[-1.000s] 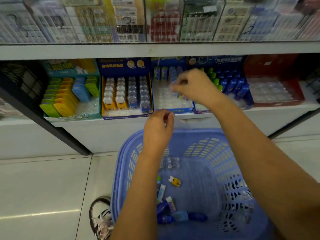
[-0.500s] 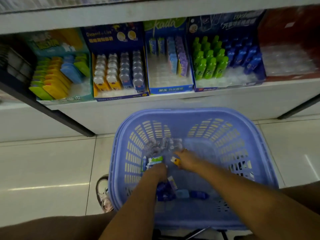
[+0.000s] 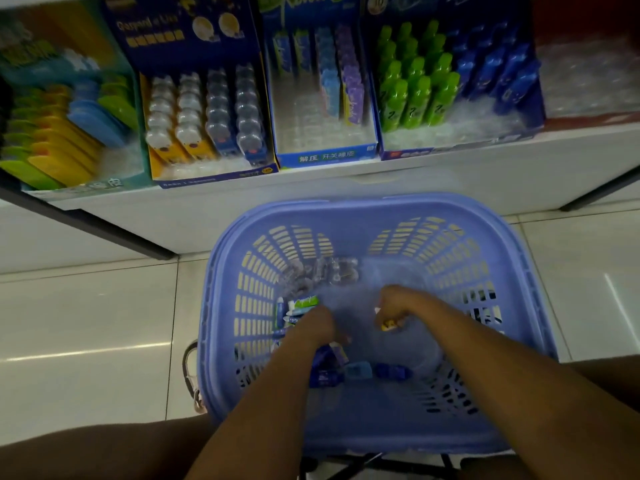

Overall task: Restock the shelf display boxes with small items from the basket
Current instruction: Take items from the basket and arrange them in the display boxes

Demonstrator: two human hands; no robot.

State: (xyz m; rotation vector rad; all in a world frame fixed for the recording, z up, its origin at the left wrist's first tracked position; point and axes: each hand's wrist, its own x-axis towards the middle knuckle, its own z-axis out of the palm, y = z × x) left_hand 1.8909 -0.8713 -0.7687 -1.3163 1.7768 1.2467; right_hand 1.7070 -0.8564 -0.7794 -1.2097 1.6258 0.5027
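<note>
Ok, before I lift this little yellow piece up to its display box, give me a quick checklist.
1. Grip: right hand pinches the small yellow item: ok.
2. Load in the left hand: cannot tell, its fingers are hidden.
3. Likely target, the navy display box with yellow rows, is in view: ok.
4. Free slot in those yellow rows: cannot tell, too blurred.
5. Way up from the basket to that box is unobstructed: ok.
</note>
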